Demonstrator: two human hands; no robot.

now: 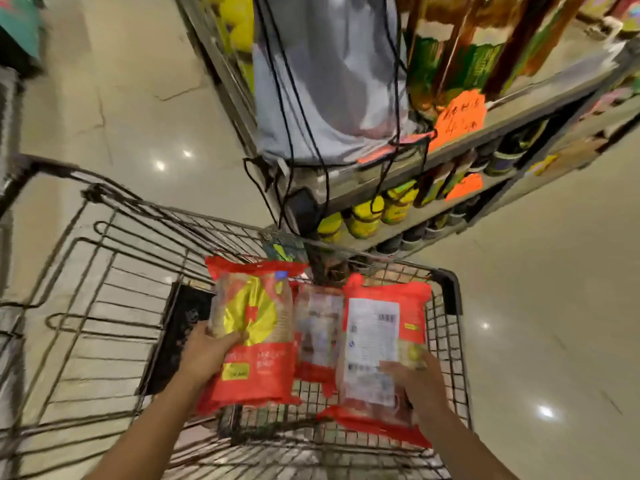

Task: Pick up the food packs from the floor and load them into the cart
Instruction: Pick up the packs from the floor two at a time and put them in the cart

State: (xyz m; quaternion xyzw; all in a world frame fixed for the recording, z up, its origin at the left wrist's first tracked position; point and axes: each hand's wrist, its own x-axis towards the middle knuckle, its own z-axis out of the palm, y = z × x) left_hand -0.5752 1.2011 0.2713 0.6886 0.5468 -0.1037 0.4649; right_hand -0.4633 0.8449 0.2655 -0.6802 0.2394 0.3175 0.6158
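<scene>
Three red food packs are inside the wire cart (450, 358). My left hand (204, 355) grips the left pack (256, 327), which shows a gold and yellow front, with the thumb across its face. My right hand (415, 379) holds the right pack (377, 344), whose white label side faces up, fingers curled over its lower right edge. Between them lies a third red pack (317, 334), partly covered by the other two. Both forearms reach in over the cart's near rim.
A shelf unit (450, 140) with yellow-lidded jars and orange price tags stands just beyond the cart's far end. A grey drawstring bag (329, 81) hangs on its corner. A dark flat item (180, 330) lies in the cart at left. Glossy tiled floor surrounds the cart.
</scene>
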